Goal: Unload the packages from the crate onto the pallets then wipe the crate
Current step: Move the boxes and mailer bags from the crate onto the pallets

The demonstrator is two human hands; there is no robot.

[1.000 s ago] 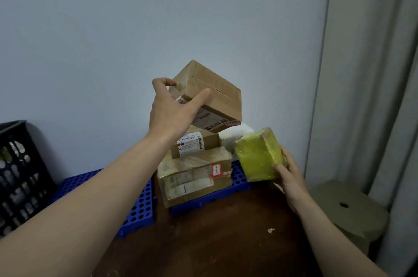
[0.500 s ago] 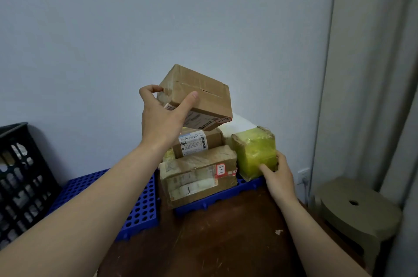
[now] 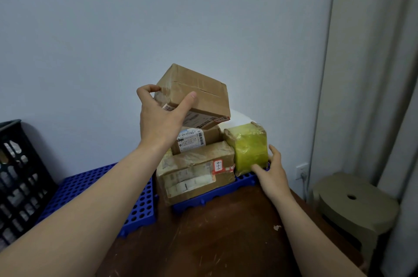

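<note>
My left hand (image 3: 161, 121) grips a brown cardboard box (image 3: 199, 93), tilted, just above a small labelled box (image 3: 199, 137) that sits on a larger taped box (image 3: 196, 172). Beside that stack a yellow-wrapped package (image 3: 248, 147) stands on the right blue pallet (image 3: 226, 192). My right hand (image 3: 272, 172) is at the package's lower right side, fingers relaxed and touching or just off it. A second blue pallet (image 3: 90, 186) lies to the left. The black crate (image 3: 20, 177) stands at the far left edge, its inside hidden.
The pallets lie on a dark wooden table (image 3: 214, 238) against a pale wall. A white object shows behind the stack. An olive plastic stool (image 3: 352, 206) stands at the right below a curtain (image 3: 380, 73), with a wall socket (image 3: 302, 170) near it.
My right hand has set the yellow package down on the right pallet and loosened its hold. My left hand has lowered the brown box slightly toward the stack.
</note>
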